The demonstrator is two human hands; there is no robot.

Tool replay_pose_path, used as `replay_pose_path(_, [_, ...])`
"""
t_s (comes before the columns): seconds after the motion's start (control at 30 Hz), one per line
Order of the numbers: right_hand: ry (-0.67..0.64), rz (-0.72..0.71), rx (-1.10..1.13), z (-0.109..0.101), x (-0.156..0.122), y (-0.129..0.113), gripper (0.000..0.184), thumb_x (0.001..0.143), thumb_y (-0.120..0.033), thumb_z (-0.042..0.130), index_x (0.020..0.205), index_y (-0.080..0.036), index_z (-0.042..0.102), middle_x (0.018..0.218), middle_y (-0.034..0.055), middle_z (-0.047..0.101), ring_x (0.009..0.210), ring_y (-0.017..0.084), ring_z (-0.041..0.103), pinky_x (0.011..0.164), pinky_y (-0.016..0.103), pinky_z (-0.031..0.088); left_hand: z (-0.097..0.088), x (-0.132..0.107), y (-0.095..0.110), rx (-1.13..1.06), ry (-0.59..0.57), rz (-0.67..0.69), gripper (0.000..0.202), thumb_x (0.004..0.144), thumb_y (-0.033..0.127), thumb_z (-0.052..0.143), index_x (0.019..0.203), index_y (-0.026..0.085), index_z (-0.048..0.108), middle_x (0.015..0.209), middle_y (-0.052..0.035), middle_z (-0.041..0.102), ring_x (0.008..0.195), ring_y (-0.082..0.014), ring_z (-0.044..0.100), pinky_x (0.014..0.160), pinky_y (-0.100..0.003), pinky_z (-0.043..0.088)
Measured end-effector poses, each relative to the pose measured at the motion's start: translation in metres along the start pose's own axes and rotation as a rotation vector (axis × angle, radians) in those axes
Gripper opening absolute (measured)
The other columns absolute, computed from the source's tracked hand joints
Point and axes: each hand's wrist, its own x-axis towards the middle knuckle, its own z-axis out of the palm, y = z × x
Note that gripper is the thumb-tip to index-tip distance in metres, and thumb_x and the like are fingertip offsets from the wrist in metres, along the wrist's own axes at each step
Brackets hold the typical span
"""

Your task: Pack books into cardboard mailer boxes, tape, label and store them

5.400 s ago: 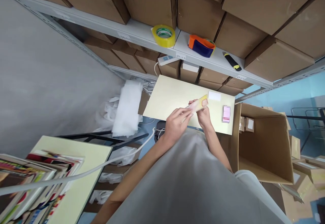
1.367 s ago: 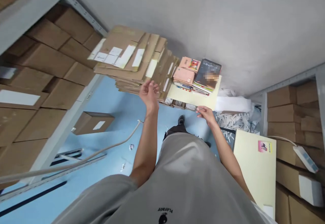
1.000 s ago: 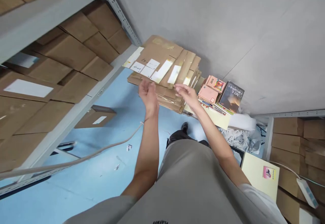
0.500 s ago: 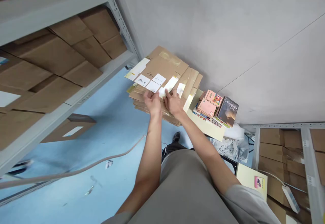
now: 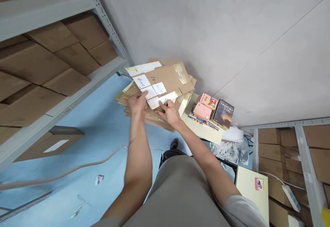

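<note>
A flattened cardboard box (image 5: 167, 76) with white labels, handwriting and clear tape lies at the top of a stack of flattened cardboard (image 5: 161, 123), its near edge raised a little. My left hand (image 5: 138, 102) is closed on the near left edge, thumb on top by a white label. At the near right corner, my right hand (image 5: 169, 113) grips the same box, its index finger over a white strip and its thumb at the edge. Fingers under the cardboard are partly hidden.
Books (image 5: 206, 108) are piled right of the stack on a pale board (image 5: 205, 131). Shelves with cartons (image 5: 43, 60) stand left, and more cartons (image 5: 270, 151) right. A grey wall (image 5: 206, 31) rises ahead. A hose (image 5: 85, 165) crosses the blue floor.
The top flattened box has turned and shifted slightly on the stack, its near edge drawn toward me. My hands have moved apart along that edge. The whole view has shifted a little.
</note>
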Motion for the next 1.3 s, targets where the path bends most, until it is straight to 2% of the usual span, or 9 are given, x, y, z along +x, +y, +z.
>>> replay_pose_path(0.17, [0.16,-0.112,0.147,-0.013,-0.025,0.012,0.051,0.108,-0.047,0.081,0.154,-0.025,0.076,0.132,0.012,0.065,0.125,0.026,0.067,0.117,0.039,0.059,-0.011,-0.018,0.01,0.063,-0.111,0.218,0.037,0.071,0.044,0.092,0.073,0.022,0.063,0.068,0.0022,0.062,0.064,-0.0147,0.054,0.057,-0.025,0.044])
replay_pose_path(0.33, [0.597,0.076,0.256,-0.073,-0.105,0.06,0.048,0.11,-0.049,0.074,0.154,-0.028,0.076,0.14,0.0147,0.069,0.134,0.03,0.068,0.12,0.048,0.059,0.006,-0.064,0.026,0.009,-0.337,0.315,0.047,0.07,0.057,0.097,0.077,0.023,0.066,0.08,-0.0007,0.071,0.073,-0.0176,0.062,0.064,-0.028,0.051])
replay_pose_path(0.5, [1.063,0.58,0.197,-0.136,-0.244,0.137,0.058,0.106,-0.061,0.071,0.15,-0.025,0.075,0.145,0.0175,0.072,0.14,0.032,0.068,0.116,0.052,0.061,0.062,-0.115,0.016,0.0,-0.723,0.165,0.05,0.064,0.057,0.103,0.079,0.021,0.072,0.094,-0.0052,0.081,0.084,-0.0207,0.07,0.076,-0.031,0.057])
replay_pose_path(0.63, [1.257,0.874,0.335,-0.145,-0.367,0.165,0.077,0.097,-0.07,0.074,0.153,-0.018,0.07,0.143,0.0216,0.077,0.129,0.032,0.076,0.113,0.054,0.063,0.131,-0.177,-0.017,0.057,-1.101,0.02,0.055,0.06,0.061,0.106,0.083,0.02,0.077,0.095,-0.0069,0.082,0.086,-0.0227,0.071,0.08,-0.034,0.058])
replay_pose_path(0.73, [1.434,0.999,0.405,-0.134,-0.452,0.162,0.077,0.093,-0.07,0.077,0.149,-0.017,0.072,0.134,0.02,0.083,0.124,0.032,0.08,0.115,0.055,0.063,0.177,-0.245,-0.05,0.167,-1.386,-0.035,0.055,0.059,0.06,0.107,0.079,0.02,0.075,0.086,-0.0052,0.078,0.083,-0.0219,0.068,0.079,-0.034,0.056])
replay_pose_path(0.87, [1.616,1.15,0.396,-0.108,-0.568,0.142,0.06,0.089,-0.065,0.08,0.127,-0.019,0.081,0.128,0.018,0.086,0.12,0.033,0.082,0.111,0.054,0.065,0.22,-0.355,-0.101,0.333,-1.661,0.101,0.048,0.071,0.057,0.1,0.079,0.021,0.068,0.081,-0.0028,0.07,0.083,-0.0217,0.067,0.078,-0.032,0.054])
replay_pose_path(1.0, [1.684,1.362,0.421,-0.067,-0.684,0.117,0.046,0.082,-0.06,0.082,0.107,-0.021,0.079,0.109,0.0141,0.088,0.103,0.03,0.083,0.097,0.048,0.068,0.25,-0.478,-0.17,0.483,-1.845,0.34,0.041,0.081,0.047,0.088,0.112,0.023,0.074,0.104,-0.006,0.079,0.094,-0.0237,0.073,0.087,-0.035,0.06])
replay_pose_path(1.17, [1.735,1.63,0.444,-0.004,-0.801,0.097,0.036,0.078,-0.052,0.074,0.097,-0.023,0.069,0.1,0.0119,0.085,0.095,0.028,0.082,0.086,0.04,0.066,0.258,-0.638,-0.277,0.549,-1.978,0.514,0.038,0.087,0.033,0.077,0.123,0.022,0.073,0.123,-0.0115,0.08,0.113,-0.0276,0.078,0.11,-0.045,0.063])
replay_pose_path(1.3, [1.715,1.846,0.423,0.042,-0.859,0.087,0.024,0.078,-0.042,0.066,0.096,-0.025,0.064,0.102,0.014,0.085,0.098,0.031,0.083,0.093,0.047,0.068,0.236,-0.737,-0.347,0.629,-2.046,0.414,0.033,0.086,0.023,0.073,0.119,0.02,0.072,0.123,-0.012,0.08,0.116,-0.0269,0.08,0.116,-0.047,0.063])
